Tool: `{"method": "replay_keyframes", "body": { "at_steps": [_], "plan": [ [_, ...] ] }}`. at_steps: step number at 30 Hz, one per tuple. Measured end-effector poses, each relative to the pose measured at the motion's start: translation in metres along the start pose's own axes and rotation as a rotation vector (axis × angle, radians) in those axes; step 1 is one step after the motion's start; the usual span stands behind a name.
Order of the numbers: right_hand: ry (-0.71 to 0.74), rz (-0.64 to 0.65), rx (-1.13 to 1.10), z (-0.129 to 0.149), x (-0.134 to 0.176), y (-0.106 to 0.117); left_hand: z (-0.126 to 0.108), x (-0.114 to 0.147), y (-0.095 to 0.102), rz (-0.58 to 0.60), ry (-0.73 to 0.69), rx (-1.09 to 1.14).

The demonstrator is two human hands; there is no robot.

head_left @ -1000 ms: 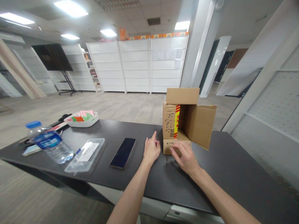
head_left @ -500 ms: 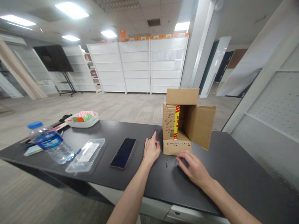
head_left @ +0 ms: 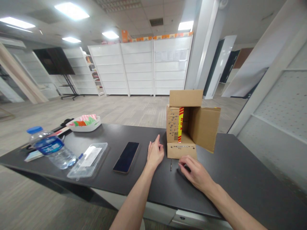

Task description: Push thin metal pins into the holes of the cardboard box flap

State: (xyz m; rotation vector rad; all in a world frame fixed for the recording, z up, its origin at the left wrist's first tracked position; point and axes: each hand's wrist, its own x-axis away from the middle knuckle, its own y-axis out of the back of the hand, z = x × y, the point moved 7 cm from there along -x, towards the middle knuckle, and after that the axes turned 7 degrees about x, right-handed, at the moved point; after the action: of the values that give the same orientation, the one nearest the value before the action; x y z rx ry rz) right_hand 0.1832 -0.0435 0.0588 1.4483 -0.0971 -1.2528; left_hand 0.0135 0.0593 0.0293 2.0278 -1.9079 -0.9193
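Note:
An open cardboard box [head_left: 173,124] stands on its side on the dark table, its opening towards me and its flaps spread. Small holes or studs dot its left side and its bottom flap [head_left: 181,150]. Just in front of that flap lies a thin metal rod-like piece [head_left: 171,165]. My left hand [head_left: 155,153] rests on the table left of the box, index finger stretched out, holding nothing visible. Right of the metal piece, my right hand [head_left: 194,171] has its fingers curled and thumb and fingertips brought together; anything between them is too small to make out.
Left of my left hand lies a black phone [head_left: 126,157]. Beyond it are a clear plastic case [head_left: 99,157], a tilted water bottle [head_left: 51,146] and a white basket [head_left: 92,127] with colourful packets. The table's front edge [head_left: 134,194] runs below my forearms.
My right hand has shifted slightly left, closer to the metal piece, and its thumb and fingertips look closer together. The left hand keeps its place. The view has moved a little.

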Motion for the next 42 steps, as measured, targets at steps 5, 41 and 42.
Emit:
{"method": "replay_keyframes", "body": {
  "at_steps": [5,41,42],
  "plan": [
    [0.018,0.031,0.013,0.004,-0.001,-0.001,0.001,-0.001,-0.001,-0.001,-0.008,0.001],
    [0.101,0.199,-0.047,0.007,-0.001,-0.018,0.0,-0.002,-0.001,-0.008,-0.017,-0.011],
    [0.106,0.197,-0.05,0.007,-0.001,-0.018,0.0,-0.002,-0.001,-0.009,-0.017,-0.014]
  ]
}}
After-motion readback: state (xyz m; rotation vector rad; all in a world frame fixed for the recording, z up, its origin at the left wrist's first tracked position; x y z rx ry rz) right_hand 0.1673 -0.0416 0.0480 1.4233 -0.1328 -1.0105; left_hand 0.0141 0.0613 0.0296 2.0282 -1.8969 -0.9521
